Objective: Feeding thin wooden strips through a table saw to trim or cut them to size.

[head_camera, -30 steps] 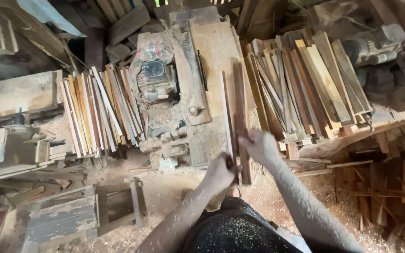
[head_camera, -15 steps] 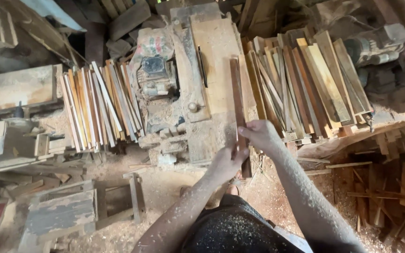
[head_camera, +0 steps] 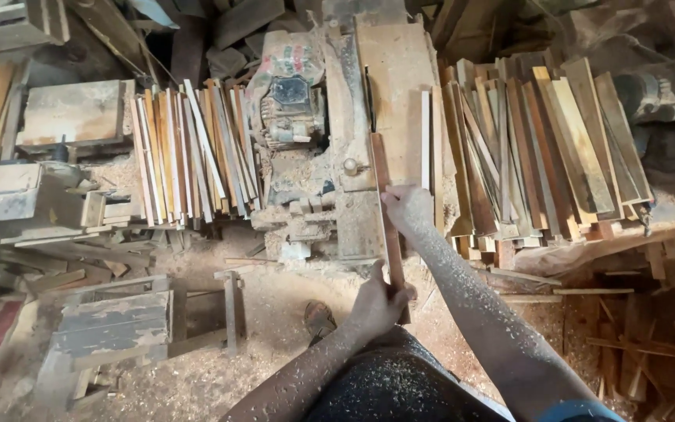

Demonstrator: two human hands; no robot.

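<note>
A faded sack (head_camera: 294,66) with red and green print drapes over the top of the dusty motor (head_camera: 289,109) at about 12 o'clock from the left hand; its lettering is too blurred and crumpled to make out. No other package or sign shows.

The saw bench (head_camera: 388,70) is a pale, worn plank surface running away from the person, with its near edge just above the right hand. At 10 o'clock a fan of thin light slats (head_camera: 189,156) lies just beside the motor, and at 2 o'clock a bigger stack of darker boards (head_camera: 548,148) crowds the bench's right edge (some overhang toward the floor). The sawdust floor (head_camera: 275,312) offers open room only near 9 o'clock of the left hand, hemmed by a grey wooden stool (head_camera: 119,320) farther left. Loose offcuts (head_camera: 650,328) litter the 3 o'clock side.

The wood strip (head_camera: 388,227) is long, narrow and reddish-brown, lying lengthwise from the person's lap up onto the bench, beside a paler strip (head_camera: 425,141) at its 1 o'clock. The left hand (head_camera: 376,305) is clenched around the strip's near end, thumb up along it. The right hand (head_camera: 408,209) presses on the strip farther up, fingers curled over it at the bench's edge. Both forearms are speckled with sawdust.
</note>
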